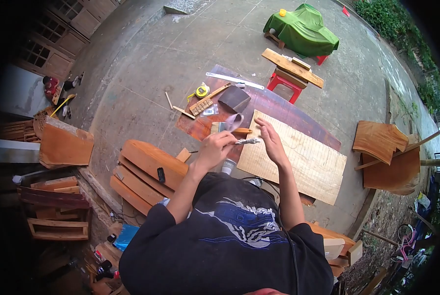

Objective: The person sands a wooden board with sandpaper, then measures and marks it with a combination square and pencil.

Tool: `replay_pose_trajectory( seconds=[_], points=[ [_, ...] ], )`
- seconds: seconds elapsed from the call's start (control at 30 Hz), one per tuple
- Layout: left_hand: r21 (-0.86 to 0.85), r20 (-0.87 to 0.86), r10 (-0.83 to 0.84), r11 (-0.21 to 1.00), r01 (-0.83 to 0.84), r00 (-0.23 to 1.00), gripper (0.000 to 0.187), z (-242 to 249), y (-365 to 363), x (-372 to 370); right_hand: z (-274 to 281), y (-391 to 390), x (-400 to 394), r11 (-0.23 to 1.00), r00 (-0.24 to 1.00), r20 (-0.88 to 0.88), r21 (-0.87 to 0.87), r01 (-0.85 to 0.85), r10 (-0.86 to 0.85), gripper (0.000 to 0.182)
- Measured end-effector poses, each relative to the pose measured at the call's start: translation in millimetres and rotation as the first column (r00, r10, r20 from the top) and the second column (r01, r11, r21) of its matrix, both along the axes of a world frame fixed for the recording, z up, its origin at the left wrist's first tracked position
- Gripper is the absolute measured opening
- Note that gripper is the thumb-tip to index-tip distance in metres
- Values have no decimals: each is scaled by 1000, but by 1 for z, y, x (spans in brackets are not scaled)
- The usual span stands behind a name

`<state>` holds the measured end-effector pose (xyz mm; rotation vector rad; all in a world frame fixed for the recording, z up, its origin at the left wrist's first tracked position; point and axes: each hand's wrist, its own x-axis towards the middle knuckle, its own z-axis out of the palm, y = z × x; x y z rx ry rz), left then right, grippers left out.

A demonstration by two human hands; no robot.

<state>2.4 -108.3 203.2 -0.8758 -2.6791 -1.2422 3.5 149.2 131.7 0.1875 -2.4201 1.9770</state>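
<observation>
My left hand point(219, 149) pinches a slim, crumpled-looking grey-and-white item point(248, 141), whose kind I cannot tell. Close to its far end is my right hand point(273, 141), fingers stretched out and holding nothing, above a pale wooden panel point(303, 157). Just beyond my left hand lies a paintbrush with an orange handle point(242, 131). A curled greyish strip point(234, 122) stands beside the brush. Farther off on the reddish-brown board point(274, 101) are a dark curved sheet point(234, 100), a slotted wooden block point(200, 106), a small plastic packet point(210, 110) and a yellow tape measure point(201, 91).
A steel ruler point(234, 80) crosses the board's far end. Beyond it, a red stool point(284, 87) carries planks, near a green-covered object point(303, 30). Curved wooden pieces point(148, 169) lie at left, wood slabs point(389, 147) at right. A person point(55, 88) sits far left.
</observation>
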Motion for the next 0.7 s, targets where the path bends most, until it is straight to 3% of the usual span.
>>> replay_pose_trajectory(
  seconds=[0.07, 0.1, 0.2, 0.23, 0.37, 0.5, 0.63, 0.7],
  points=[
    [-60, -27, -30, 998, 28, 999, 13, -9, -7, -1, 23, 5, 10, 949, 951, 226, -282, -142, 209, 48],
    [-90, -40, -43, 995, 39, 998, 13, -13, -9, -1, 32, 5, 16, 956, 934, 263, -230, -183, 242, 42],
    [-122, -60, -64, 991, 57, 996, 13, -15, -7, 1, 64, 4, 32, 883, 859, 399, 201, -425, 322, 33],
    [-124, -69, -75, 990, 66, 995, 14, -15, -5, 0, 50, 1, 38, 932, 894, 355, 132, -337, 273, 27],
    [-148, -67, -137, 981, 126, 988, 16, -13, 9, 1, 70, -1, 52, 952, 955, 258, 225, -207, 147, 29],
    [-220, -118, -256, 949, 226, 960, 16, -14, 27, -3, 77, 3, 62, 984, 925, 375, 133, -119, 61, 31],
    [-204, -148, -330, 933, 297, 932, 11, -15, 47, -2, 75, 15, 64, 871, 843, 516, 331, -364, 156, 40],
    [-143, -194, -318, 945, 293, 928, 13, -15, 58, -2, 62, 15, 76, 928, 911, 402, 298, -222, 89, 40]
  ],
)
